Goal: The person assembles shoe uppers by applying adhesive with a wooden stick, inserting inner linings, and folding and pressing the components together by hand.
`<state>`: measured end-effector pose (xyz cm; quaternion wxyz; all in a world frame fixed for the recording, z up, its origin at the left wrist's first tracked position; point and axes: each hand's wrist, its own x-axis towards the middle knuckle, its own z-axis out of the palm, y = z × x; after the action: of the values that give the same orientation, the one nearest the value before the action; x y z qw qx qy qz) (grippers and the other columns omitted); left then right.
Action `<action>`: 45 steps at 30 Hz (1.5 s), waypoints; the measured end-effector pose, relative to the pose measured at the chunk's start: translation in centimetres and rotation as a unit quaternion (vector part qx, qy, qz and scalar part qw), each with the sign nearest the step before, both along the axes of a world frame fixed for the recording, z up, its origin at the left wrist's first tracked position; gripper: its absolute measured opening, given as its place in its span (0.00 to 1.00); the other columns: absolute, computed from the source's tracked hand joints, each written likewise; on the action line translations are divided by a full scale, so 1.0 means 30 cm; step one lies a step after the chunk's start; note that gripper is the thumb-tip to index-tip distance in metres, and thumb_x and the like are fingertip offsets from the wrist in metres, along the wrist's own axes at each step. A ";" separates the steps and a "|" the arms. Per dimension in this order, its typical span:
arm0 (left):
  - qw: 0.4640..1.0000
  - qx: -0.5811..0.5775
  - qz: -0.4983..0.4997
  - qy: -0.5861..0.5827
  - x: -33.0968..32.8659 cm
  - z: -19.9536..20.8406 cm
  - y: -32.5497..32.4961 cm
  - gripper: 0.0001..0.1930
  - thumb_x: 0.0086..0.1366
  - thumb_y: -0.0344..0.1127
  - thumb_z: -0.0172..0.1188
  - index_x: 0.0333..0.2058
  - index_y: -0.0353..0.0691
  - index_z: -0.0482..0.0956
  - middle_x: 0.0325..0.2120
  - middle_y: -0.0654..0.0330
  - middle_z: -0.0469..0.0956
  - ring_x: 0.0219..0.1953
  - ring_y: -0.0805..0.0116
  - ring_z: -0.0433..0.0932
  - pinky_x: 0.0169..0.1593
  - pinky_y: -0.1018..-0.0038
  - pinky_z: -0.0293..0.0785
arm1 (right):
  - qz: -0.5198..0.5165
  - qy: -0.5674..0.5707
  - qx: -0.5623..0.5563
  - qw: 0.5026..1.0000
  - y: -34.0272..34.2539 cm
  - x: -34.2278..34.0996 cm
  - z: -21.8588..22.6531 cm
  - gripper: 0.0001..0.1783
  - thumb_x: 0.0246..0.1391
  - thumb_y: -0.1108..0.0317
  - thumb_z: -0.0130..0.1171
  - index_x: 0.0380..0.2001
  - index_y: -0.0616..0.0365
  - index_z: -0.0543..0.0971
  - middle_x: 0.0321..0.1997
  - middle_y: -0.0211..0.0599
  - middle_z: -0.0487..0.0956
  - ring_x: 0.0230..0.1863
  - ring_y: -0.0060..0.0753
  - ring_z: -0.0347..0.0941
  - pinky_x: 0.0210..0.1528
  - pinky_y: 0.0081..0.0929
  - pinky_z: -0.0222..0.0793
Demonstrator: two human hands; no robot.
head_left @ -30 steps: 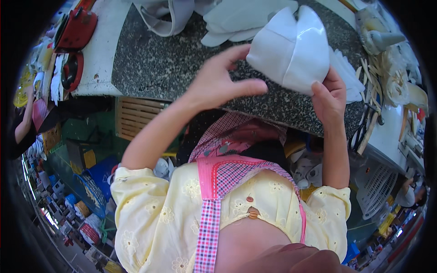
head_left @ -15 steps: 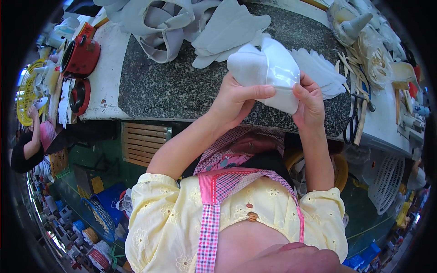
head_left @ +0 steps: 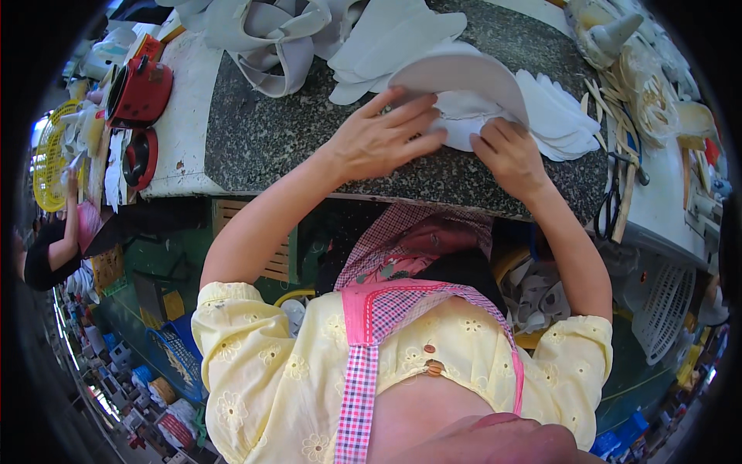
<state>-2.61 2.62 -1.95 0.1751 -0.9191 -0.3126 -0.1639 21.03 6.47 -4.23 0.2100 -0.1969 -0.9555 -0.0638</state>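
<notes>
A pale shoe upper [head_left: 483, 73] stands arched on the dark speckled stone slab, its grey-beige side showing and a white inner edge below. My left hand [head_left: 386, 138] has its fingers spread against the left side of this piece. On the other side my right hand [head_left: 512, 158] pinches its lower white edge between curled fingers. Just right of it fans a stack of white sole-shaped pieces [head_left: 560, 124]. Behind my left hand lie more white flat pieces [head_left: 394, 39]. Several whitish shoe uppers [head_left: 278, 46] are heaped at the far left of the slab.
A red pot [head_left: 143, 93] stands on the table at left. At right lie black scissors [head_left: 607, 205], wooden sticks [head_left: 622, 197] and bagged parts [head_left: 641, 85]. A yellow basin [head_left: 533, 336] with pale scraps sits below the table. Another person [head_left: 58, 247] works at far left.
The upper has been turned over and lowered to the slab, its glossy white band no longer showing. My left hand has let go of its thumb grip and spread its fingers.
</notes>
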 end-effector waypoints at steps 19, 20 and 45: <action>0.942 0.223 0.016 -0.251 0.152 -0.102 0.043 0.07 0.37 0.37 0.52 0.15 0.54 0.63 0.13 0.73 0.61 0.19 0.80 0.65 0.40 0.74 0.52 | -0.187 0.390 -0.508 0.745 -0.047 -0.130 0.018 0.09 0.42 0.72 0.60 0.29 0.62 0.76 0.28 0.31 0.76 0.29 0.18 0.71 0.31 0.14 0.66; 0.942 0.225 0.014 -0.250 0.156 -0.101 0.042 0.07 0.37 0.37 0.52 0.14 0.53 0.61 0.13 0.73 0.60 0.19 0.81 0.65 0.40 0.74 0.51 | -0.187 0.388 -0.509 0.745 -0.052 -0.132 0.017 0.09 0.42 0.72 0.60 0.29 0.62 0.76 0.28 0.31 0.76 0.29 0.18 0.71 0.31 0.14 0.66; 0.998 0.032 0.059 -0.010 0.176 -0.115 -0.070 0.12 0.43 0.32 0.51 0.27 0.33 0.75 0.25 0.59 0.73 0.26 0.72 0.70 0.30 0.79 0.62 | -0.217 0.724 -0.475 0.450 -0.068 -0.154 -0.059 0.04 0.50 0.74 0.53 0.23 0.60 0.70 0.24 0.27 0.71 0.24 0.18 0.68 0.29 0.19 0.70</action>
<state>2.68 0.51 -5.38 0.2112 -0.8911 -0.3629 -0.1721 16.41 4.44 -5.99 0.6795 -0.4419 -0.2657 0.5219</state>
